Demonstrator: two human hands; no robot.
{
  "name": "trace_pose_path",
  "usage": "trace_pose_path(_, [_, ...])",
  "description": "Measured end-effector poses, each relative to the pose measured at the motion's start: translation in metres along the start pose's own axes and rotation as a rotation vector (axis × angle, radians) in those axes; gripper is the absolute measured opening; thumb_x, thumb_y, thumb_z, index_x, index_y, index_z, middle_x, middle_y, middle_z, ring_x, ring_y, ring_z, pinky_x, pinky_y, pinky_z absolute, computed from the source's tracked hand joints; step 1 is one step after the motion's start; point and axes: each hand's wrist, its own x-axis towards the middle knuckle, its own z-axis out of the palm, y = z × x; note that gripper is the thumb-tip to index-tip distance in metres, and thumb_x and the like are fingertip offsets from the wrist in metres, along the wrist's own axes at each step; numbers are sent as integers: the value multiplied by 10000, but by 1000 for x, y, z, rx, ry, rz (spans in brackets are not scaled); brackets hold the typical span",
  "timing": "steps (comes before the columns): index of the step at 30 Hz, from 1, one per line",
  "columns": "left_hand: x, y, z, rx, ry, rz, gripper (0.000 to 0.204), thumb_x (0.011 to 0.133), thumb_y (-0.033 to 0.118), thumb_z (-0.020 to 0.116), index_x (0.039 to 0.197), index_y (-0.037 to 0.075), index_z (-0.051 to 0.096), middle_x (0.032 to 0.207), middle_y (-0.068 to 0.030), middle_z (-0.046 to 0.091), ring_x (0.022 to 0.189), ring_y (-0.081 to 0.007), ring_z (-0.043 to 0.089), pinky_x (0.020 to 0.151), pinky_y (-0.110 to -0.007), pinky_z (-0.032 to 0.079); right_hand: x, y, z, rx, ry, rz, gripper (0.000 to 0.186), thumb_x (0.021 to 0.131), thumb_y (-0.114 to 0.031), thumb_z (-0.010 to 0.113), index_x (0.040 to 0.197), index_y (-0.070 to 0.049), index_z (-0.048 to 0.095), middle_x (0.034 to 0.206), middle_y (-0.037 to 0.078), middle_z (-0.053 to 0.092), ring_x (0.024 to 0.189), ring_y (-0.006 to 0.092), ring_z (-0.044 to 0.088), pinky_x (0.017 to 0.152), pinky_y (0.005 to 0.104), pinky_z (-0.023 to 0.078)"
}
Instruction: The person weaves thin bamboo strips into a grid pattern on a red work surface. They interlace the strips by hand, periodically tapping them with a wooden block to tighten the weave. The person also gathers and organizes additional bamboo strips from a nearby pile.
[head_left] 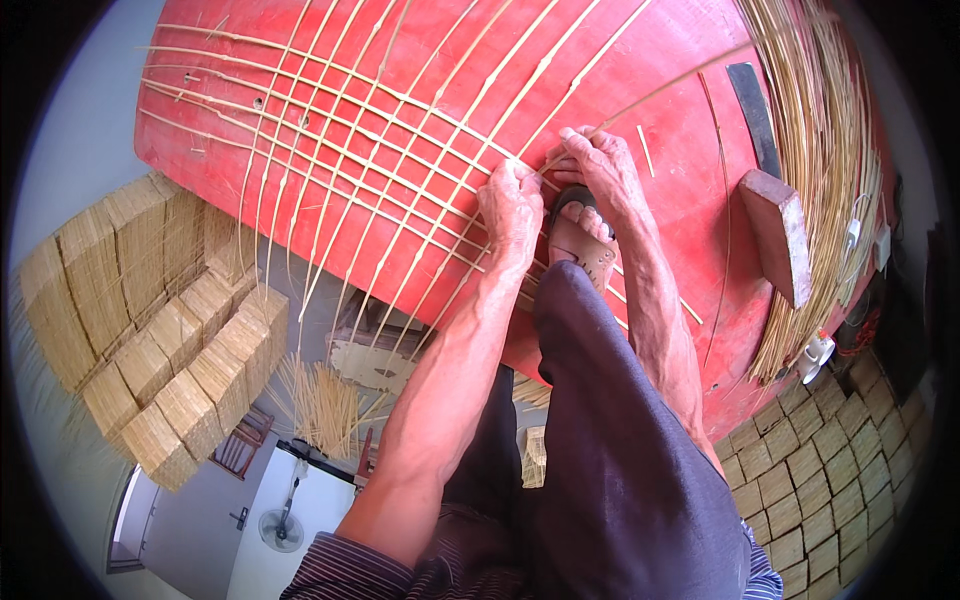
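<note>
- On the red board (670, 270), just past the sandalled foot (578, 245): bent over the right-hand edge of a woven grid (383, 137) of pale strips, with most of it spread leftward.
- With the left hand (511, 215), gripping closely at that edge, fingers curled in; impossible to tell exactly which strip, with the tips hidden.
- With the right hand (603, 165), pinching a brown strip (690, 76) between thumb and fingers, its long free end running off to the upper right.
- Might crack or split the brown strip by bending it too sharply between the two hands.
- Might miss a crossing, going over instead of under, with knuckles blocking the view of the edge.
- Could drag the woven grid askew by tugging harder on one side, given such wide, open gaps.
- Could snag the brown strip's free end on the bundle of long strips (815, 130) or the dark flat bar (752, 110) nearby.
- Could jar the reddish block (778, 238) with the same sweep, perhaps loosening the bundle beneath.
- Might trap or crush strip ends beneath the sandalled foot through a shift of weight; impossible to judge the pressure.
- Could nick bare fingers on a sharp strip edge, for want of gloves.
</note>
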Motion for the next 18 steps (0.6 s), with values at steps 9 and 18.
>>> trace_pose_path(9, [-1, 0, 0, 17, 49, -10, 208, 883, 166, 674, 764, -1, 639, 634, -124, 670, 580, -202, 673, 551, -373, 531, -43, 7, 28, -428, 139, -335, 290, 968, -256, 593, 922, -1, 722, 716, 172, 683, 682, 215, 683, 657, 369, 509])
trace_pose_path(18, [-4, -3, 6, 62, 187, 41, 115, 843, 95, 647, 819, 11, 573, 697, -235, 645, 716, -442, 667, 637, -533, 507, -42, 16, 24, -287, 38, -276, 252, 1022, -235, 586, 1090, -30, 717, 912, 19, 702, 835, 114, 636, 732, 259, 503])
